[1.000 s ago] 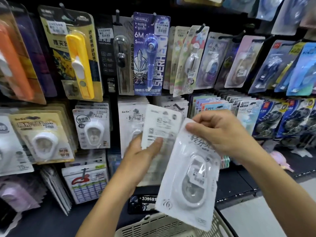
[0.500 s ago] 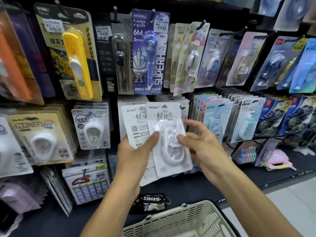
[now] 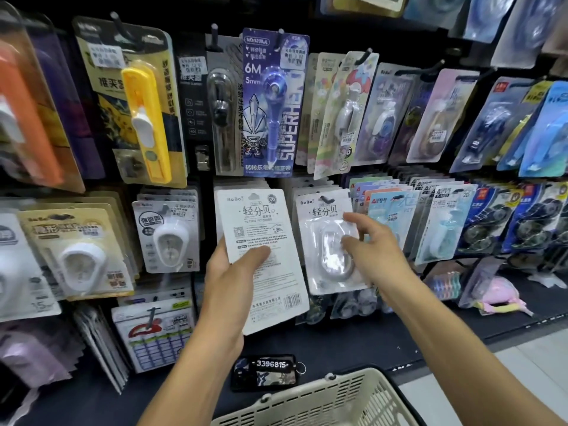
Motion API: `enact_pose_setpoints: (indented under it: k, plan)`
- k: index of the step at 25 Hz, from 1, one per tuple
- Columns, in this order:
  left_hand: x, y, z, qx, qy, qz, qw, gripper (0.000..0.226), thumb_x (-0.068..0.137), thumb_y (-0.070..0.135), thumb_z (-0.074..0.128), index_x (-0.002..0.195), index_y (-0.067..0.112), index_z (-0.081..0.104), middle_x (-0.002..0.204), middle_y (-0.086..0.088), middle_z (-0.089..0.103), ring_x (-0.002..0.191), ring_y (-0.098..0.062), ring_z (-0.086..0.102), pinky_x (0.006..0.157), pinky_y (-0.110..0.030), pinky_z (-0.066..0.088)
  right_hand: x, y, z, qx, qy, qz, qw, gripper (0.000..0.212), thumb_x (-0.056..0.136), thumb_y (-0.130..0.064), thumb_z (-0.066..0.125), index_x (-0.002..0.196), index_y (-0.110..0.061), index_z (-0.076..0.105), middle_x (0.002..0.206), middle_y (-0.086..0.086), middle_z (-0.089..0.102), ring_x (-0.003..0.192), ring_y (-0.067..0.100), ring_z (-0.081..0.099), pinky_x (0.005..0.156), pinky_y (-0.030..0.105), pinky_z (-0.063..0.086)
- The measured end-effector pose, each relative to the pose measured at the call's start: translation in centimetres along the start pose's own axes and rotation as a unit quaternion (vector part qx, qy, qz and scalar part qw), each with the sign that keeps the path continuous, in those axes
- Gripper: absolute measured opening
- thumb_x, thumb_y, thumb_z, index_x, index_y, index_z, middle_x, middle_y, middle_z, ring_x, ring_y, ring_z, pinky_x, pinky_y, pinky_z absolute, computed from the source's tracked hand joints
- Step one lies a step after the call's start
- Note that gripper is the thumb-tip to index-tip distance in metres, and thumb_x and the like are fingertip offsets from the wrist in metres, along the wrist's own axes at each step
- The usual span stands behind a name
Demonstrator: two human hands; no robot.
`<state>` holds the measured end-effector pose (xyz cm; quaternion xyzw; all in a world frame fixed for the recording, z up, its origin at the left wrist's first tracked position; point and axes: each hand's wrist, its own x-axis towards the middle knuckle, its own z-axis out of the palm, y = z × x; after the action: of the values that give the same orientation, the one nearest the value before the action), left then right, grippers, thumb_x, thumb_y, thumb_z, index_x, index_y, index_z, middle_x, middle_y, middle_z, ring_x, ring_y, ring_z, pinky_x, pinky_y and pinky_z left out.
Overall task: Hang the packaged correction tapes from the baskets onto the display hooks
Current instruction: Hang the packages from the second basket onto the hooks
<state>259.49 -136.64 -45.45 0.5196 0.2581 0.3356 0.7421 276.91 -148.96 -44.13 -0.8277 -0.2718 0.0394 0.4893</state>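
Right hand released hung pack; its hook hidden.

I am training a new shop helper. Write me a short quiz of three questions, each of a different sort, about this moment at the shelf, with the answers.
1. True or false: the left hand holds a white correction tape pack with its printed back toward the camera.
2. Where is the pack that the right hand touches? A) in the basket B) on a hook in the display C) on the floor
3. Fill in: the big word on the blue pack above reads ____.

Key: 1 true; 2 B; 3 SUPERHERO.
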Motion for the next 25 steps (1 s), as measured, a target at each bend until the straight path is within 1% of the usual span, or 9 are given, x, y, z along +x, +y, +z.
enact_pose_setpoints:
  k: [2, 3, 5, 7, 9, 12, 16, 21, 25]
  plan:
    - [0.0, -0.1, 0.2, -0.006, -0.006, 0.004, 1.0, 0.026, 0.099, 0.014, 0.064, 0.107, 0.037, 0.073, 0.105, 0.012, 0.08, 0.093, -0.011, 0.077, 0.079, -0.041, 0.06, -1.2, -0.9, 0.8, -0.081, 0.063, -0.067, 0.992, 0.035, 0.098, -0.028, 0.061, 0.133, -0.029, 0.055, 0.132, -0.006, 0.052, 0.118, 0.017, 0.055, 0.097, 0.035, 0.046]
    - [-0.1, -0.1, 0.4, 0.004, 0.0, 0.017, 1.0, 0.026, 0.1, 0.014, 0.063, 0.106, 0.038, 0.073, 0.107, 0.013, 0.079, 0.093, -0.008, 0.076, 0.078, -0.037, 0.06, -2.1, -1.1, 1.3, -0.037, 0.047, -0.099, 0.993, 0.03, 0.096, -0.036, 0.062, 0.126, -0.033, 0.058, 0.124, -0.011, 0.057, 0.111, 0.012, 0.058, 0.094, 0.034, 0.048]
    - [-0.1, -0.3, 0.8, 0.059, -0.012, 0.063, 0.996, 0.031, 0.103, 0.015, 0.058, 0.111, 0.044, 0.067, 0.119, 0.017, 0.075, 0.1, 0.003, 0.072, 0.082, -0.024, 0.057, -4.6, -1.9, 2.8, 0.103, -0.115, -0.103, 0.983, 0.039, 0.086, -0.059, 0.065, 0.121, -0.042, 0.06, 0.119, -0.019, 0.065, 0.105, 0.003, 0.065, 0.088, 0.029, 0.053]
    - [-0.4, -0.7, 1.2, 0.119, -0.109, 0.076, 0.984, 0.044, 0.104, 0.023, 0.056, 0.127, 0.058, 0.047, 0.135, 0.035, 0.053, 0.117, 0.018, 0.055, 0.095, -0.012, 0.046, -6.0, -1.9, 4.1, 0.179, -0.249, -0.066, 0.95, 0.063, 0.077, -0.071, 0.067, 0.134, -0.046, 0.054, 0.134, -0.021, 0.061, 0.118, 0.0, 0.062, 0.099, 0.033, 0.053]
    - [-0.7, -0.9, 1.1, 0.145, -0.207, 0.059, 0.966, 0.055, 0.093, 0.031, 0.059, 0.129, 0.065, 0.037, 0.127, 0.053, 0.047, 0.119, 0.031, 0.043, 0.097, -0.003, 0.041, -5.8, -1.4, 4.6, 0.241, -0.235, -0.058, 0.94, 0.059, 0.081, -0.061, 0.071, 0.135, -0.043, 0.057, 0.135, -0.018, 0.063, 0.121, 0.003, 0.062, 0.097, 0.03, 0.054]
    - [-1.2, -1.2, 1.0, 0.223, -0.256, 0.098, 0.936, 0.063, 0.084, 0.029, 0.055, 0.137, 0.06, 0.042, 0.14, 0.047, 0.039, 0.134, 0.027, 0.031, 0.114, -0.008, 0.03, -5.1, -0.6, 4.4, 0.287, -0.091, -0.048, 0.952, 0.021, 0.094, -0.017, 0.067, 0.105, -0.032, 0.075, 0.106, -0.007, 0.078, 0.099, 0.013, 0.073, 0.075, 0.02, 0.058]
    - [-1.4, -1.2, 1.2, 0.288, -0.135, 0.17, 0.933, 0.051, 0.095, 0.019, 0.067, 0.135, 0.049, 0.055, 0.128, 0.039, 0.048, 0.126, -0.003, 0.056, 0.11, -0.031, 0.047, -2.9, 0.4, 3.0, 0.369, 0.002, 0.02, 0.929, 0.038, 0.076, -0.014, 0.081, 0.113, -0.016, 0.069, 0.106, 0.006, 0.078, 0.095, 0.025, 0.076, 0.078, 0.04, 0.063]
    - [-0.1, -1.1, 0.2, 0.333, -0.028, 0.18, 0.925, 0.044, 0.094, 0.017, 0.067, 0.132, 0.039, 0.059, 0.133, 0.026, 0.052, 0.127, 0.0, 0.047, 0.108, -0.023, 0.035, -0.2, 0.5, 1.4, 0.299, 0.01, -0.004, 0.954, 0.068, 0.082, -0.01, 0.081, 0.135, -0.037, 0.049, 0.12, 0.003, 0.073, 0.104, 0.021, 0.073, 0.091, 0.042, 0.059]
    - [0.4, -1.3, -0.3, 0.414, 0.001, 0.197, 0.889, 0.053, 0.095, 0.026, 0.065, 0.145, 0.036, 0.051, 0.146, 0.019, 0.046, 0.135, -0.003, 0.038, 0.117, -0.03, 0.029, -0.2, 1.4, 1.1, 0.305, -0.013, -0.033, 0.952, 0.07, 0.088, -0.01, 0.076, 0.146, -0.036, 0.045, 0.114, -0.001, 0.077, 0.103, 0.017, 0.074, 0.093, 0.04, 0.058]
